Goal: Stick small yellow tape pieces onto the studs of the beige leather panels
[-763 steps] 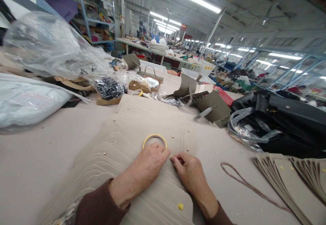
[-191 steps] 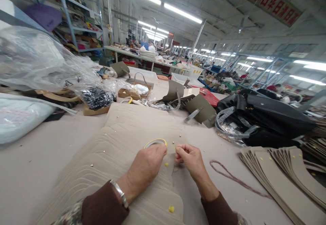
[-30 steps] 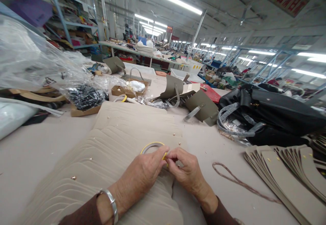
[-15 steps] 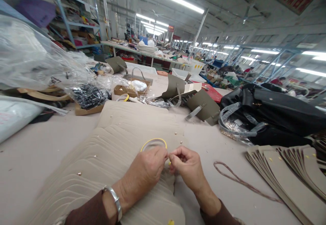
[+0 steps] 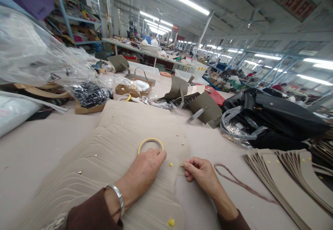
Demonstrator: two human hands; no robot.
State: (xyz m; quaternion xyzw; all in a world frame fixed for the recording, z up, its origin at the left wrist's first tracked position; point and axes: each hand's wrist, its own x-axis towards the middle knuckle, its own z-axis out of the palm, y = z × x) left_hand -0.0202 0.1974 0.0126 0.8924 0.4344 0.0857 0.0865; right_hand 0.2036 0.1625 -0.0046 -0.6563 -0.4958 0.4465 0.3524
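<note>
Compared with half a second ago, the hands are apart; their fingertips met near the centre then. A yellow tab (image 5: 171,164) now shows plainly on the panels (image 5: 140,119) between them, right of centre. Left hand (image 5: 142,171), centre: back up, fingers curled over the near rim of the tape roll (image 5: 151,140), gripping it above the panels. Right hand (image 5: 200,172), right of centre: thumb and forefinger narrowed, tips at a stud (image 5: 181,165) on the panels' right edge; cannot tell whether they pinch anything.
</note>
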